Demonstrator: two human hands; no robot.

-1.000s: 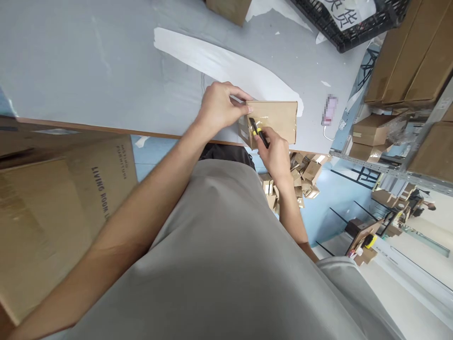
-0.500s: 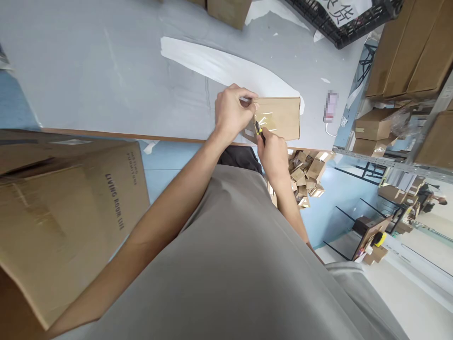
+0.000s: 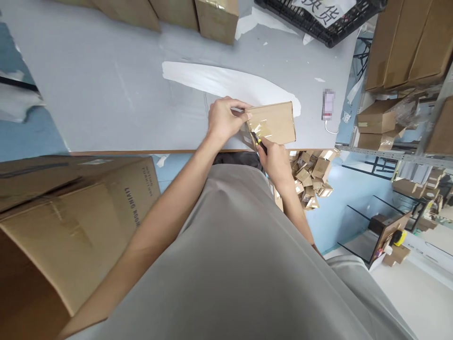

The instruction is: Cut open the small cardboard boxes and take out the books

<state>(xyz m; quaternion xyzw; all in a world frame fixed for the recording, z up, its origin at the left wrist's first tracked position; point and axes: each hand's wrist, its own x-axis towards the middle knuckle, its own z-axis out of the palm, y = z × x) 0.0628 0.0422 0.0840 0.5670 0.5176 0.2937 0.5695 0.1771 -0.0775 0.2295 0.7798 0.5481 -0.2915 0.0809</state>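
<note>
A small cardboard box (image 3: 278, 123) with clear tape across its left part lies at the front edge of the grey table (image 3: 116, 94). My left hand (image 3: 226, 119) grips the box at its far left corner, with thumb and fingers closed on it. In my right hand (image 3: 276, 160) is a black and yellow utility knife (image 3: 260, 142). Its tip is at the taped left edge of the box, near my left thumb. My right fingers are wrapped round the handle and hide part of it.
A white torn patch (image 3: 219, 80) marks the table behind the box. Cardboard boxes (image 3: 217, 21) and a black crate (image 3: 329, 28) stand at the back. A phone-like device (image 3: 328, 105) with a cable lies right. A large carton (image 3: 106, 203) stands left; several small boxes (image 3: 311, 174) are heaped below.
The box has turned slightly, its right end now angled up. The knife tip has shifted a little along the left edge towards me. The whole view has also shifted.
</note>
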